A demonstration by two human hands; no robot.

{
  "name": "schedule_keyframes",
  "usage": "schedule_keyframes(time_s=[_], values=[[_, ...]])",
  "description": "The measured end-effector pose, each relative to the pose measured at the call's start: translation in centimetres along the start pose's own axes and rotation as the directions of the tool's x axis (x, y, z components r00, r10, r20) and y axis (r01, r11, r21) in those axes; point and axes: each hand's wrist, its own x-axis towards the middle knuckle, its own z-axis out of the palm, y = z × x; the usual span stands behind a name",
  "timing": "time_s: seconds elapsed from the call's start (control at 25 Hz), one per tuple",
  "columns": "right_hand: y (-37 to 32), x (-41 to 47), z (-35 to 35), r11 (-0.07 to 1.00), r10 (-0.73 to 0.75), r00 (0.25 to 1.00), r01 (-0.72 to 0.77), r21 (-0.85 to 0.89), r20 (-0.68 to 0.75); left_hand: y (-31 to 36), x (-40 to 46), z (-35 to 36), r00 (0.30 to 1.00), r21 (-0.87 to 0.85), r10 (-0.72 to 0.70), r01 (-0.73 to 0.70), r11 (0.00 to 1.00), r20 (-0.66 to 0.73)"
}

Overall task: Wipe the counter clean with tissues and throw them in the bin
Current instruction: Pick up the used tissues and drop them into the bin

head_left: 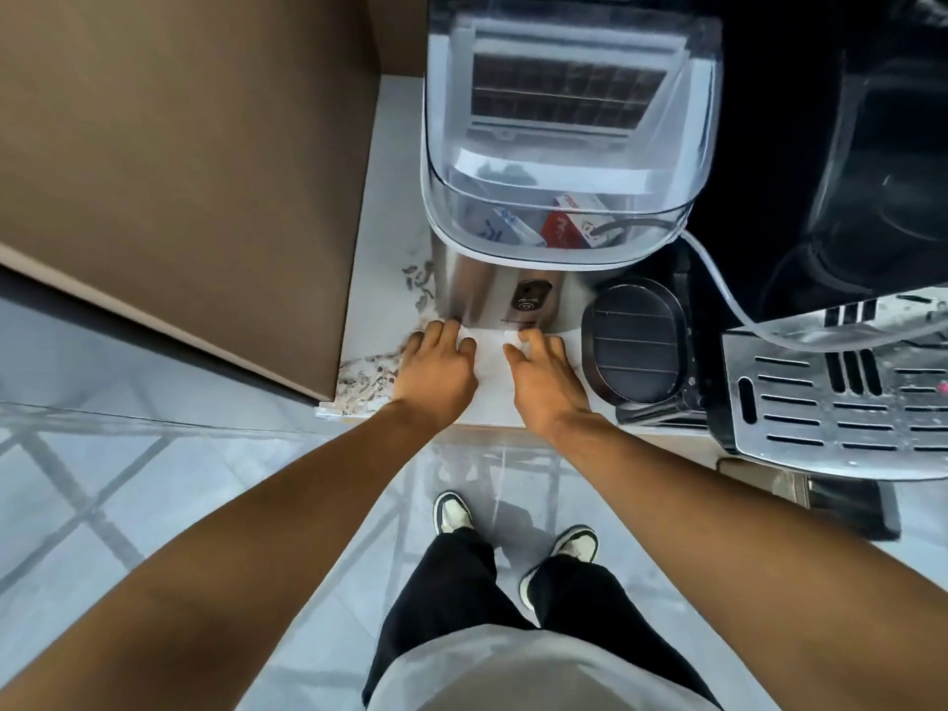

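A white tissue [491, 357] lies flat on the white counter [382, 248], right in front of a steel ice maker. My left hand [436, 369] presses on the tissue's left side with fingers spread. My right hand [544, 374] presses on its right side, fingertips on the paper. Scattered scraps and crumbs [367, 379] lie on the counter's front left corner and along the ice maker's left foot [419, 284]. No bin is in view.
The steel ice maker [559, 161] with a clear lid fills the counter behind the tissue. A round black appliance [638, 341] stands to its right, then a metal drip tray [841, 397]. A brown cabinet wall [179, 171] bounds the left. My feet stand on tiled floor below.
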Motion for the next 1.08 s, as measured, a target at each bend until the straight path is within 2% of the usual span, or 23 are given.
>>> schedule_keyframes(time_s=[0.16,0.36,0.52,0.68,0.92,1.08], values=[[0.3,-0.7,0.6,0.995,0.012,0.999,-0.007,0.096,-0.047,0.0,-0.1,0.1,0.998,-0.073,0.055,-0.055,0.996,0.002],[0.2,-2.6,1.2,0.981,0.023,0.998,-0.010,0.192,-0.067,1.0,-1.9,0.7,0.997,-0.208,0.063,-0.053,0.977,0.042],[0.4,-4.6,1.1,0.967,0.021,1.000,-0.016,0.254,-0.015,2.3,-3.0,0.7,0.993,-0.247,0.096,-0.075,0.966,0.074],[2.2,-7.8,1.3,0.958,0.028,0.998,-0.041,0.283,0.053,4.3,-5.4,1.2,0.992,-0.224,0.062,-0.037,0.974,0.107],[9.2,-16.4,2.5,0.925,0.118,0.991,-0.130,0.358,0.055,11.5,-7.5,0.7,0.987,-0.222,0.129,-0.104,0.969,0.098],[16.3,-23.4,2.5,0.866,0.287,0.958,-0.267,0.423,0.017,20.5,-7.5,0.9,0.952,-0.194,0.279,-0.253,0.948,0.122]])
